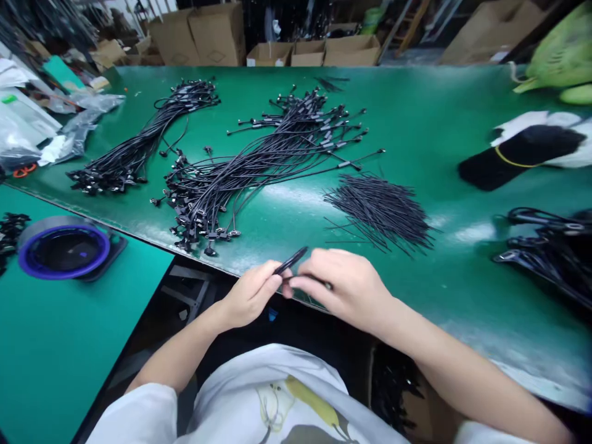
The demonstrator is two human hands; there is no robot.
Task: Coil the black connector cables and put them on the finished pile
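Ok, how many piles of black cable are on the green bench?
4: a bundle at left, a large tangle at centre, short wires right of it, a heap at right edge, possibly partly out of view.

Counted from where I sit: two hands, my left hand point(252, 294) and right hand point(348, 290), with one short black wire point(290, 261) pinched between them. The green bench point(430, 105) carries three cable heaps point(208, 200) and one pile of short wires point(379, 213) near its front edge. One tape roll point(63, 248) sits on the second table point(55, 370). Past the far edge, at least six cardboard boxes point(217, 34).
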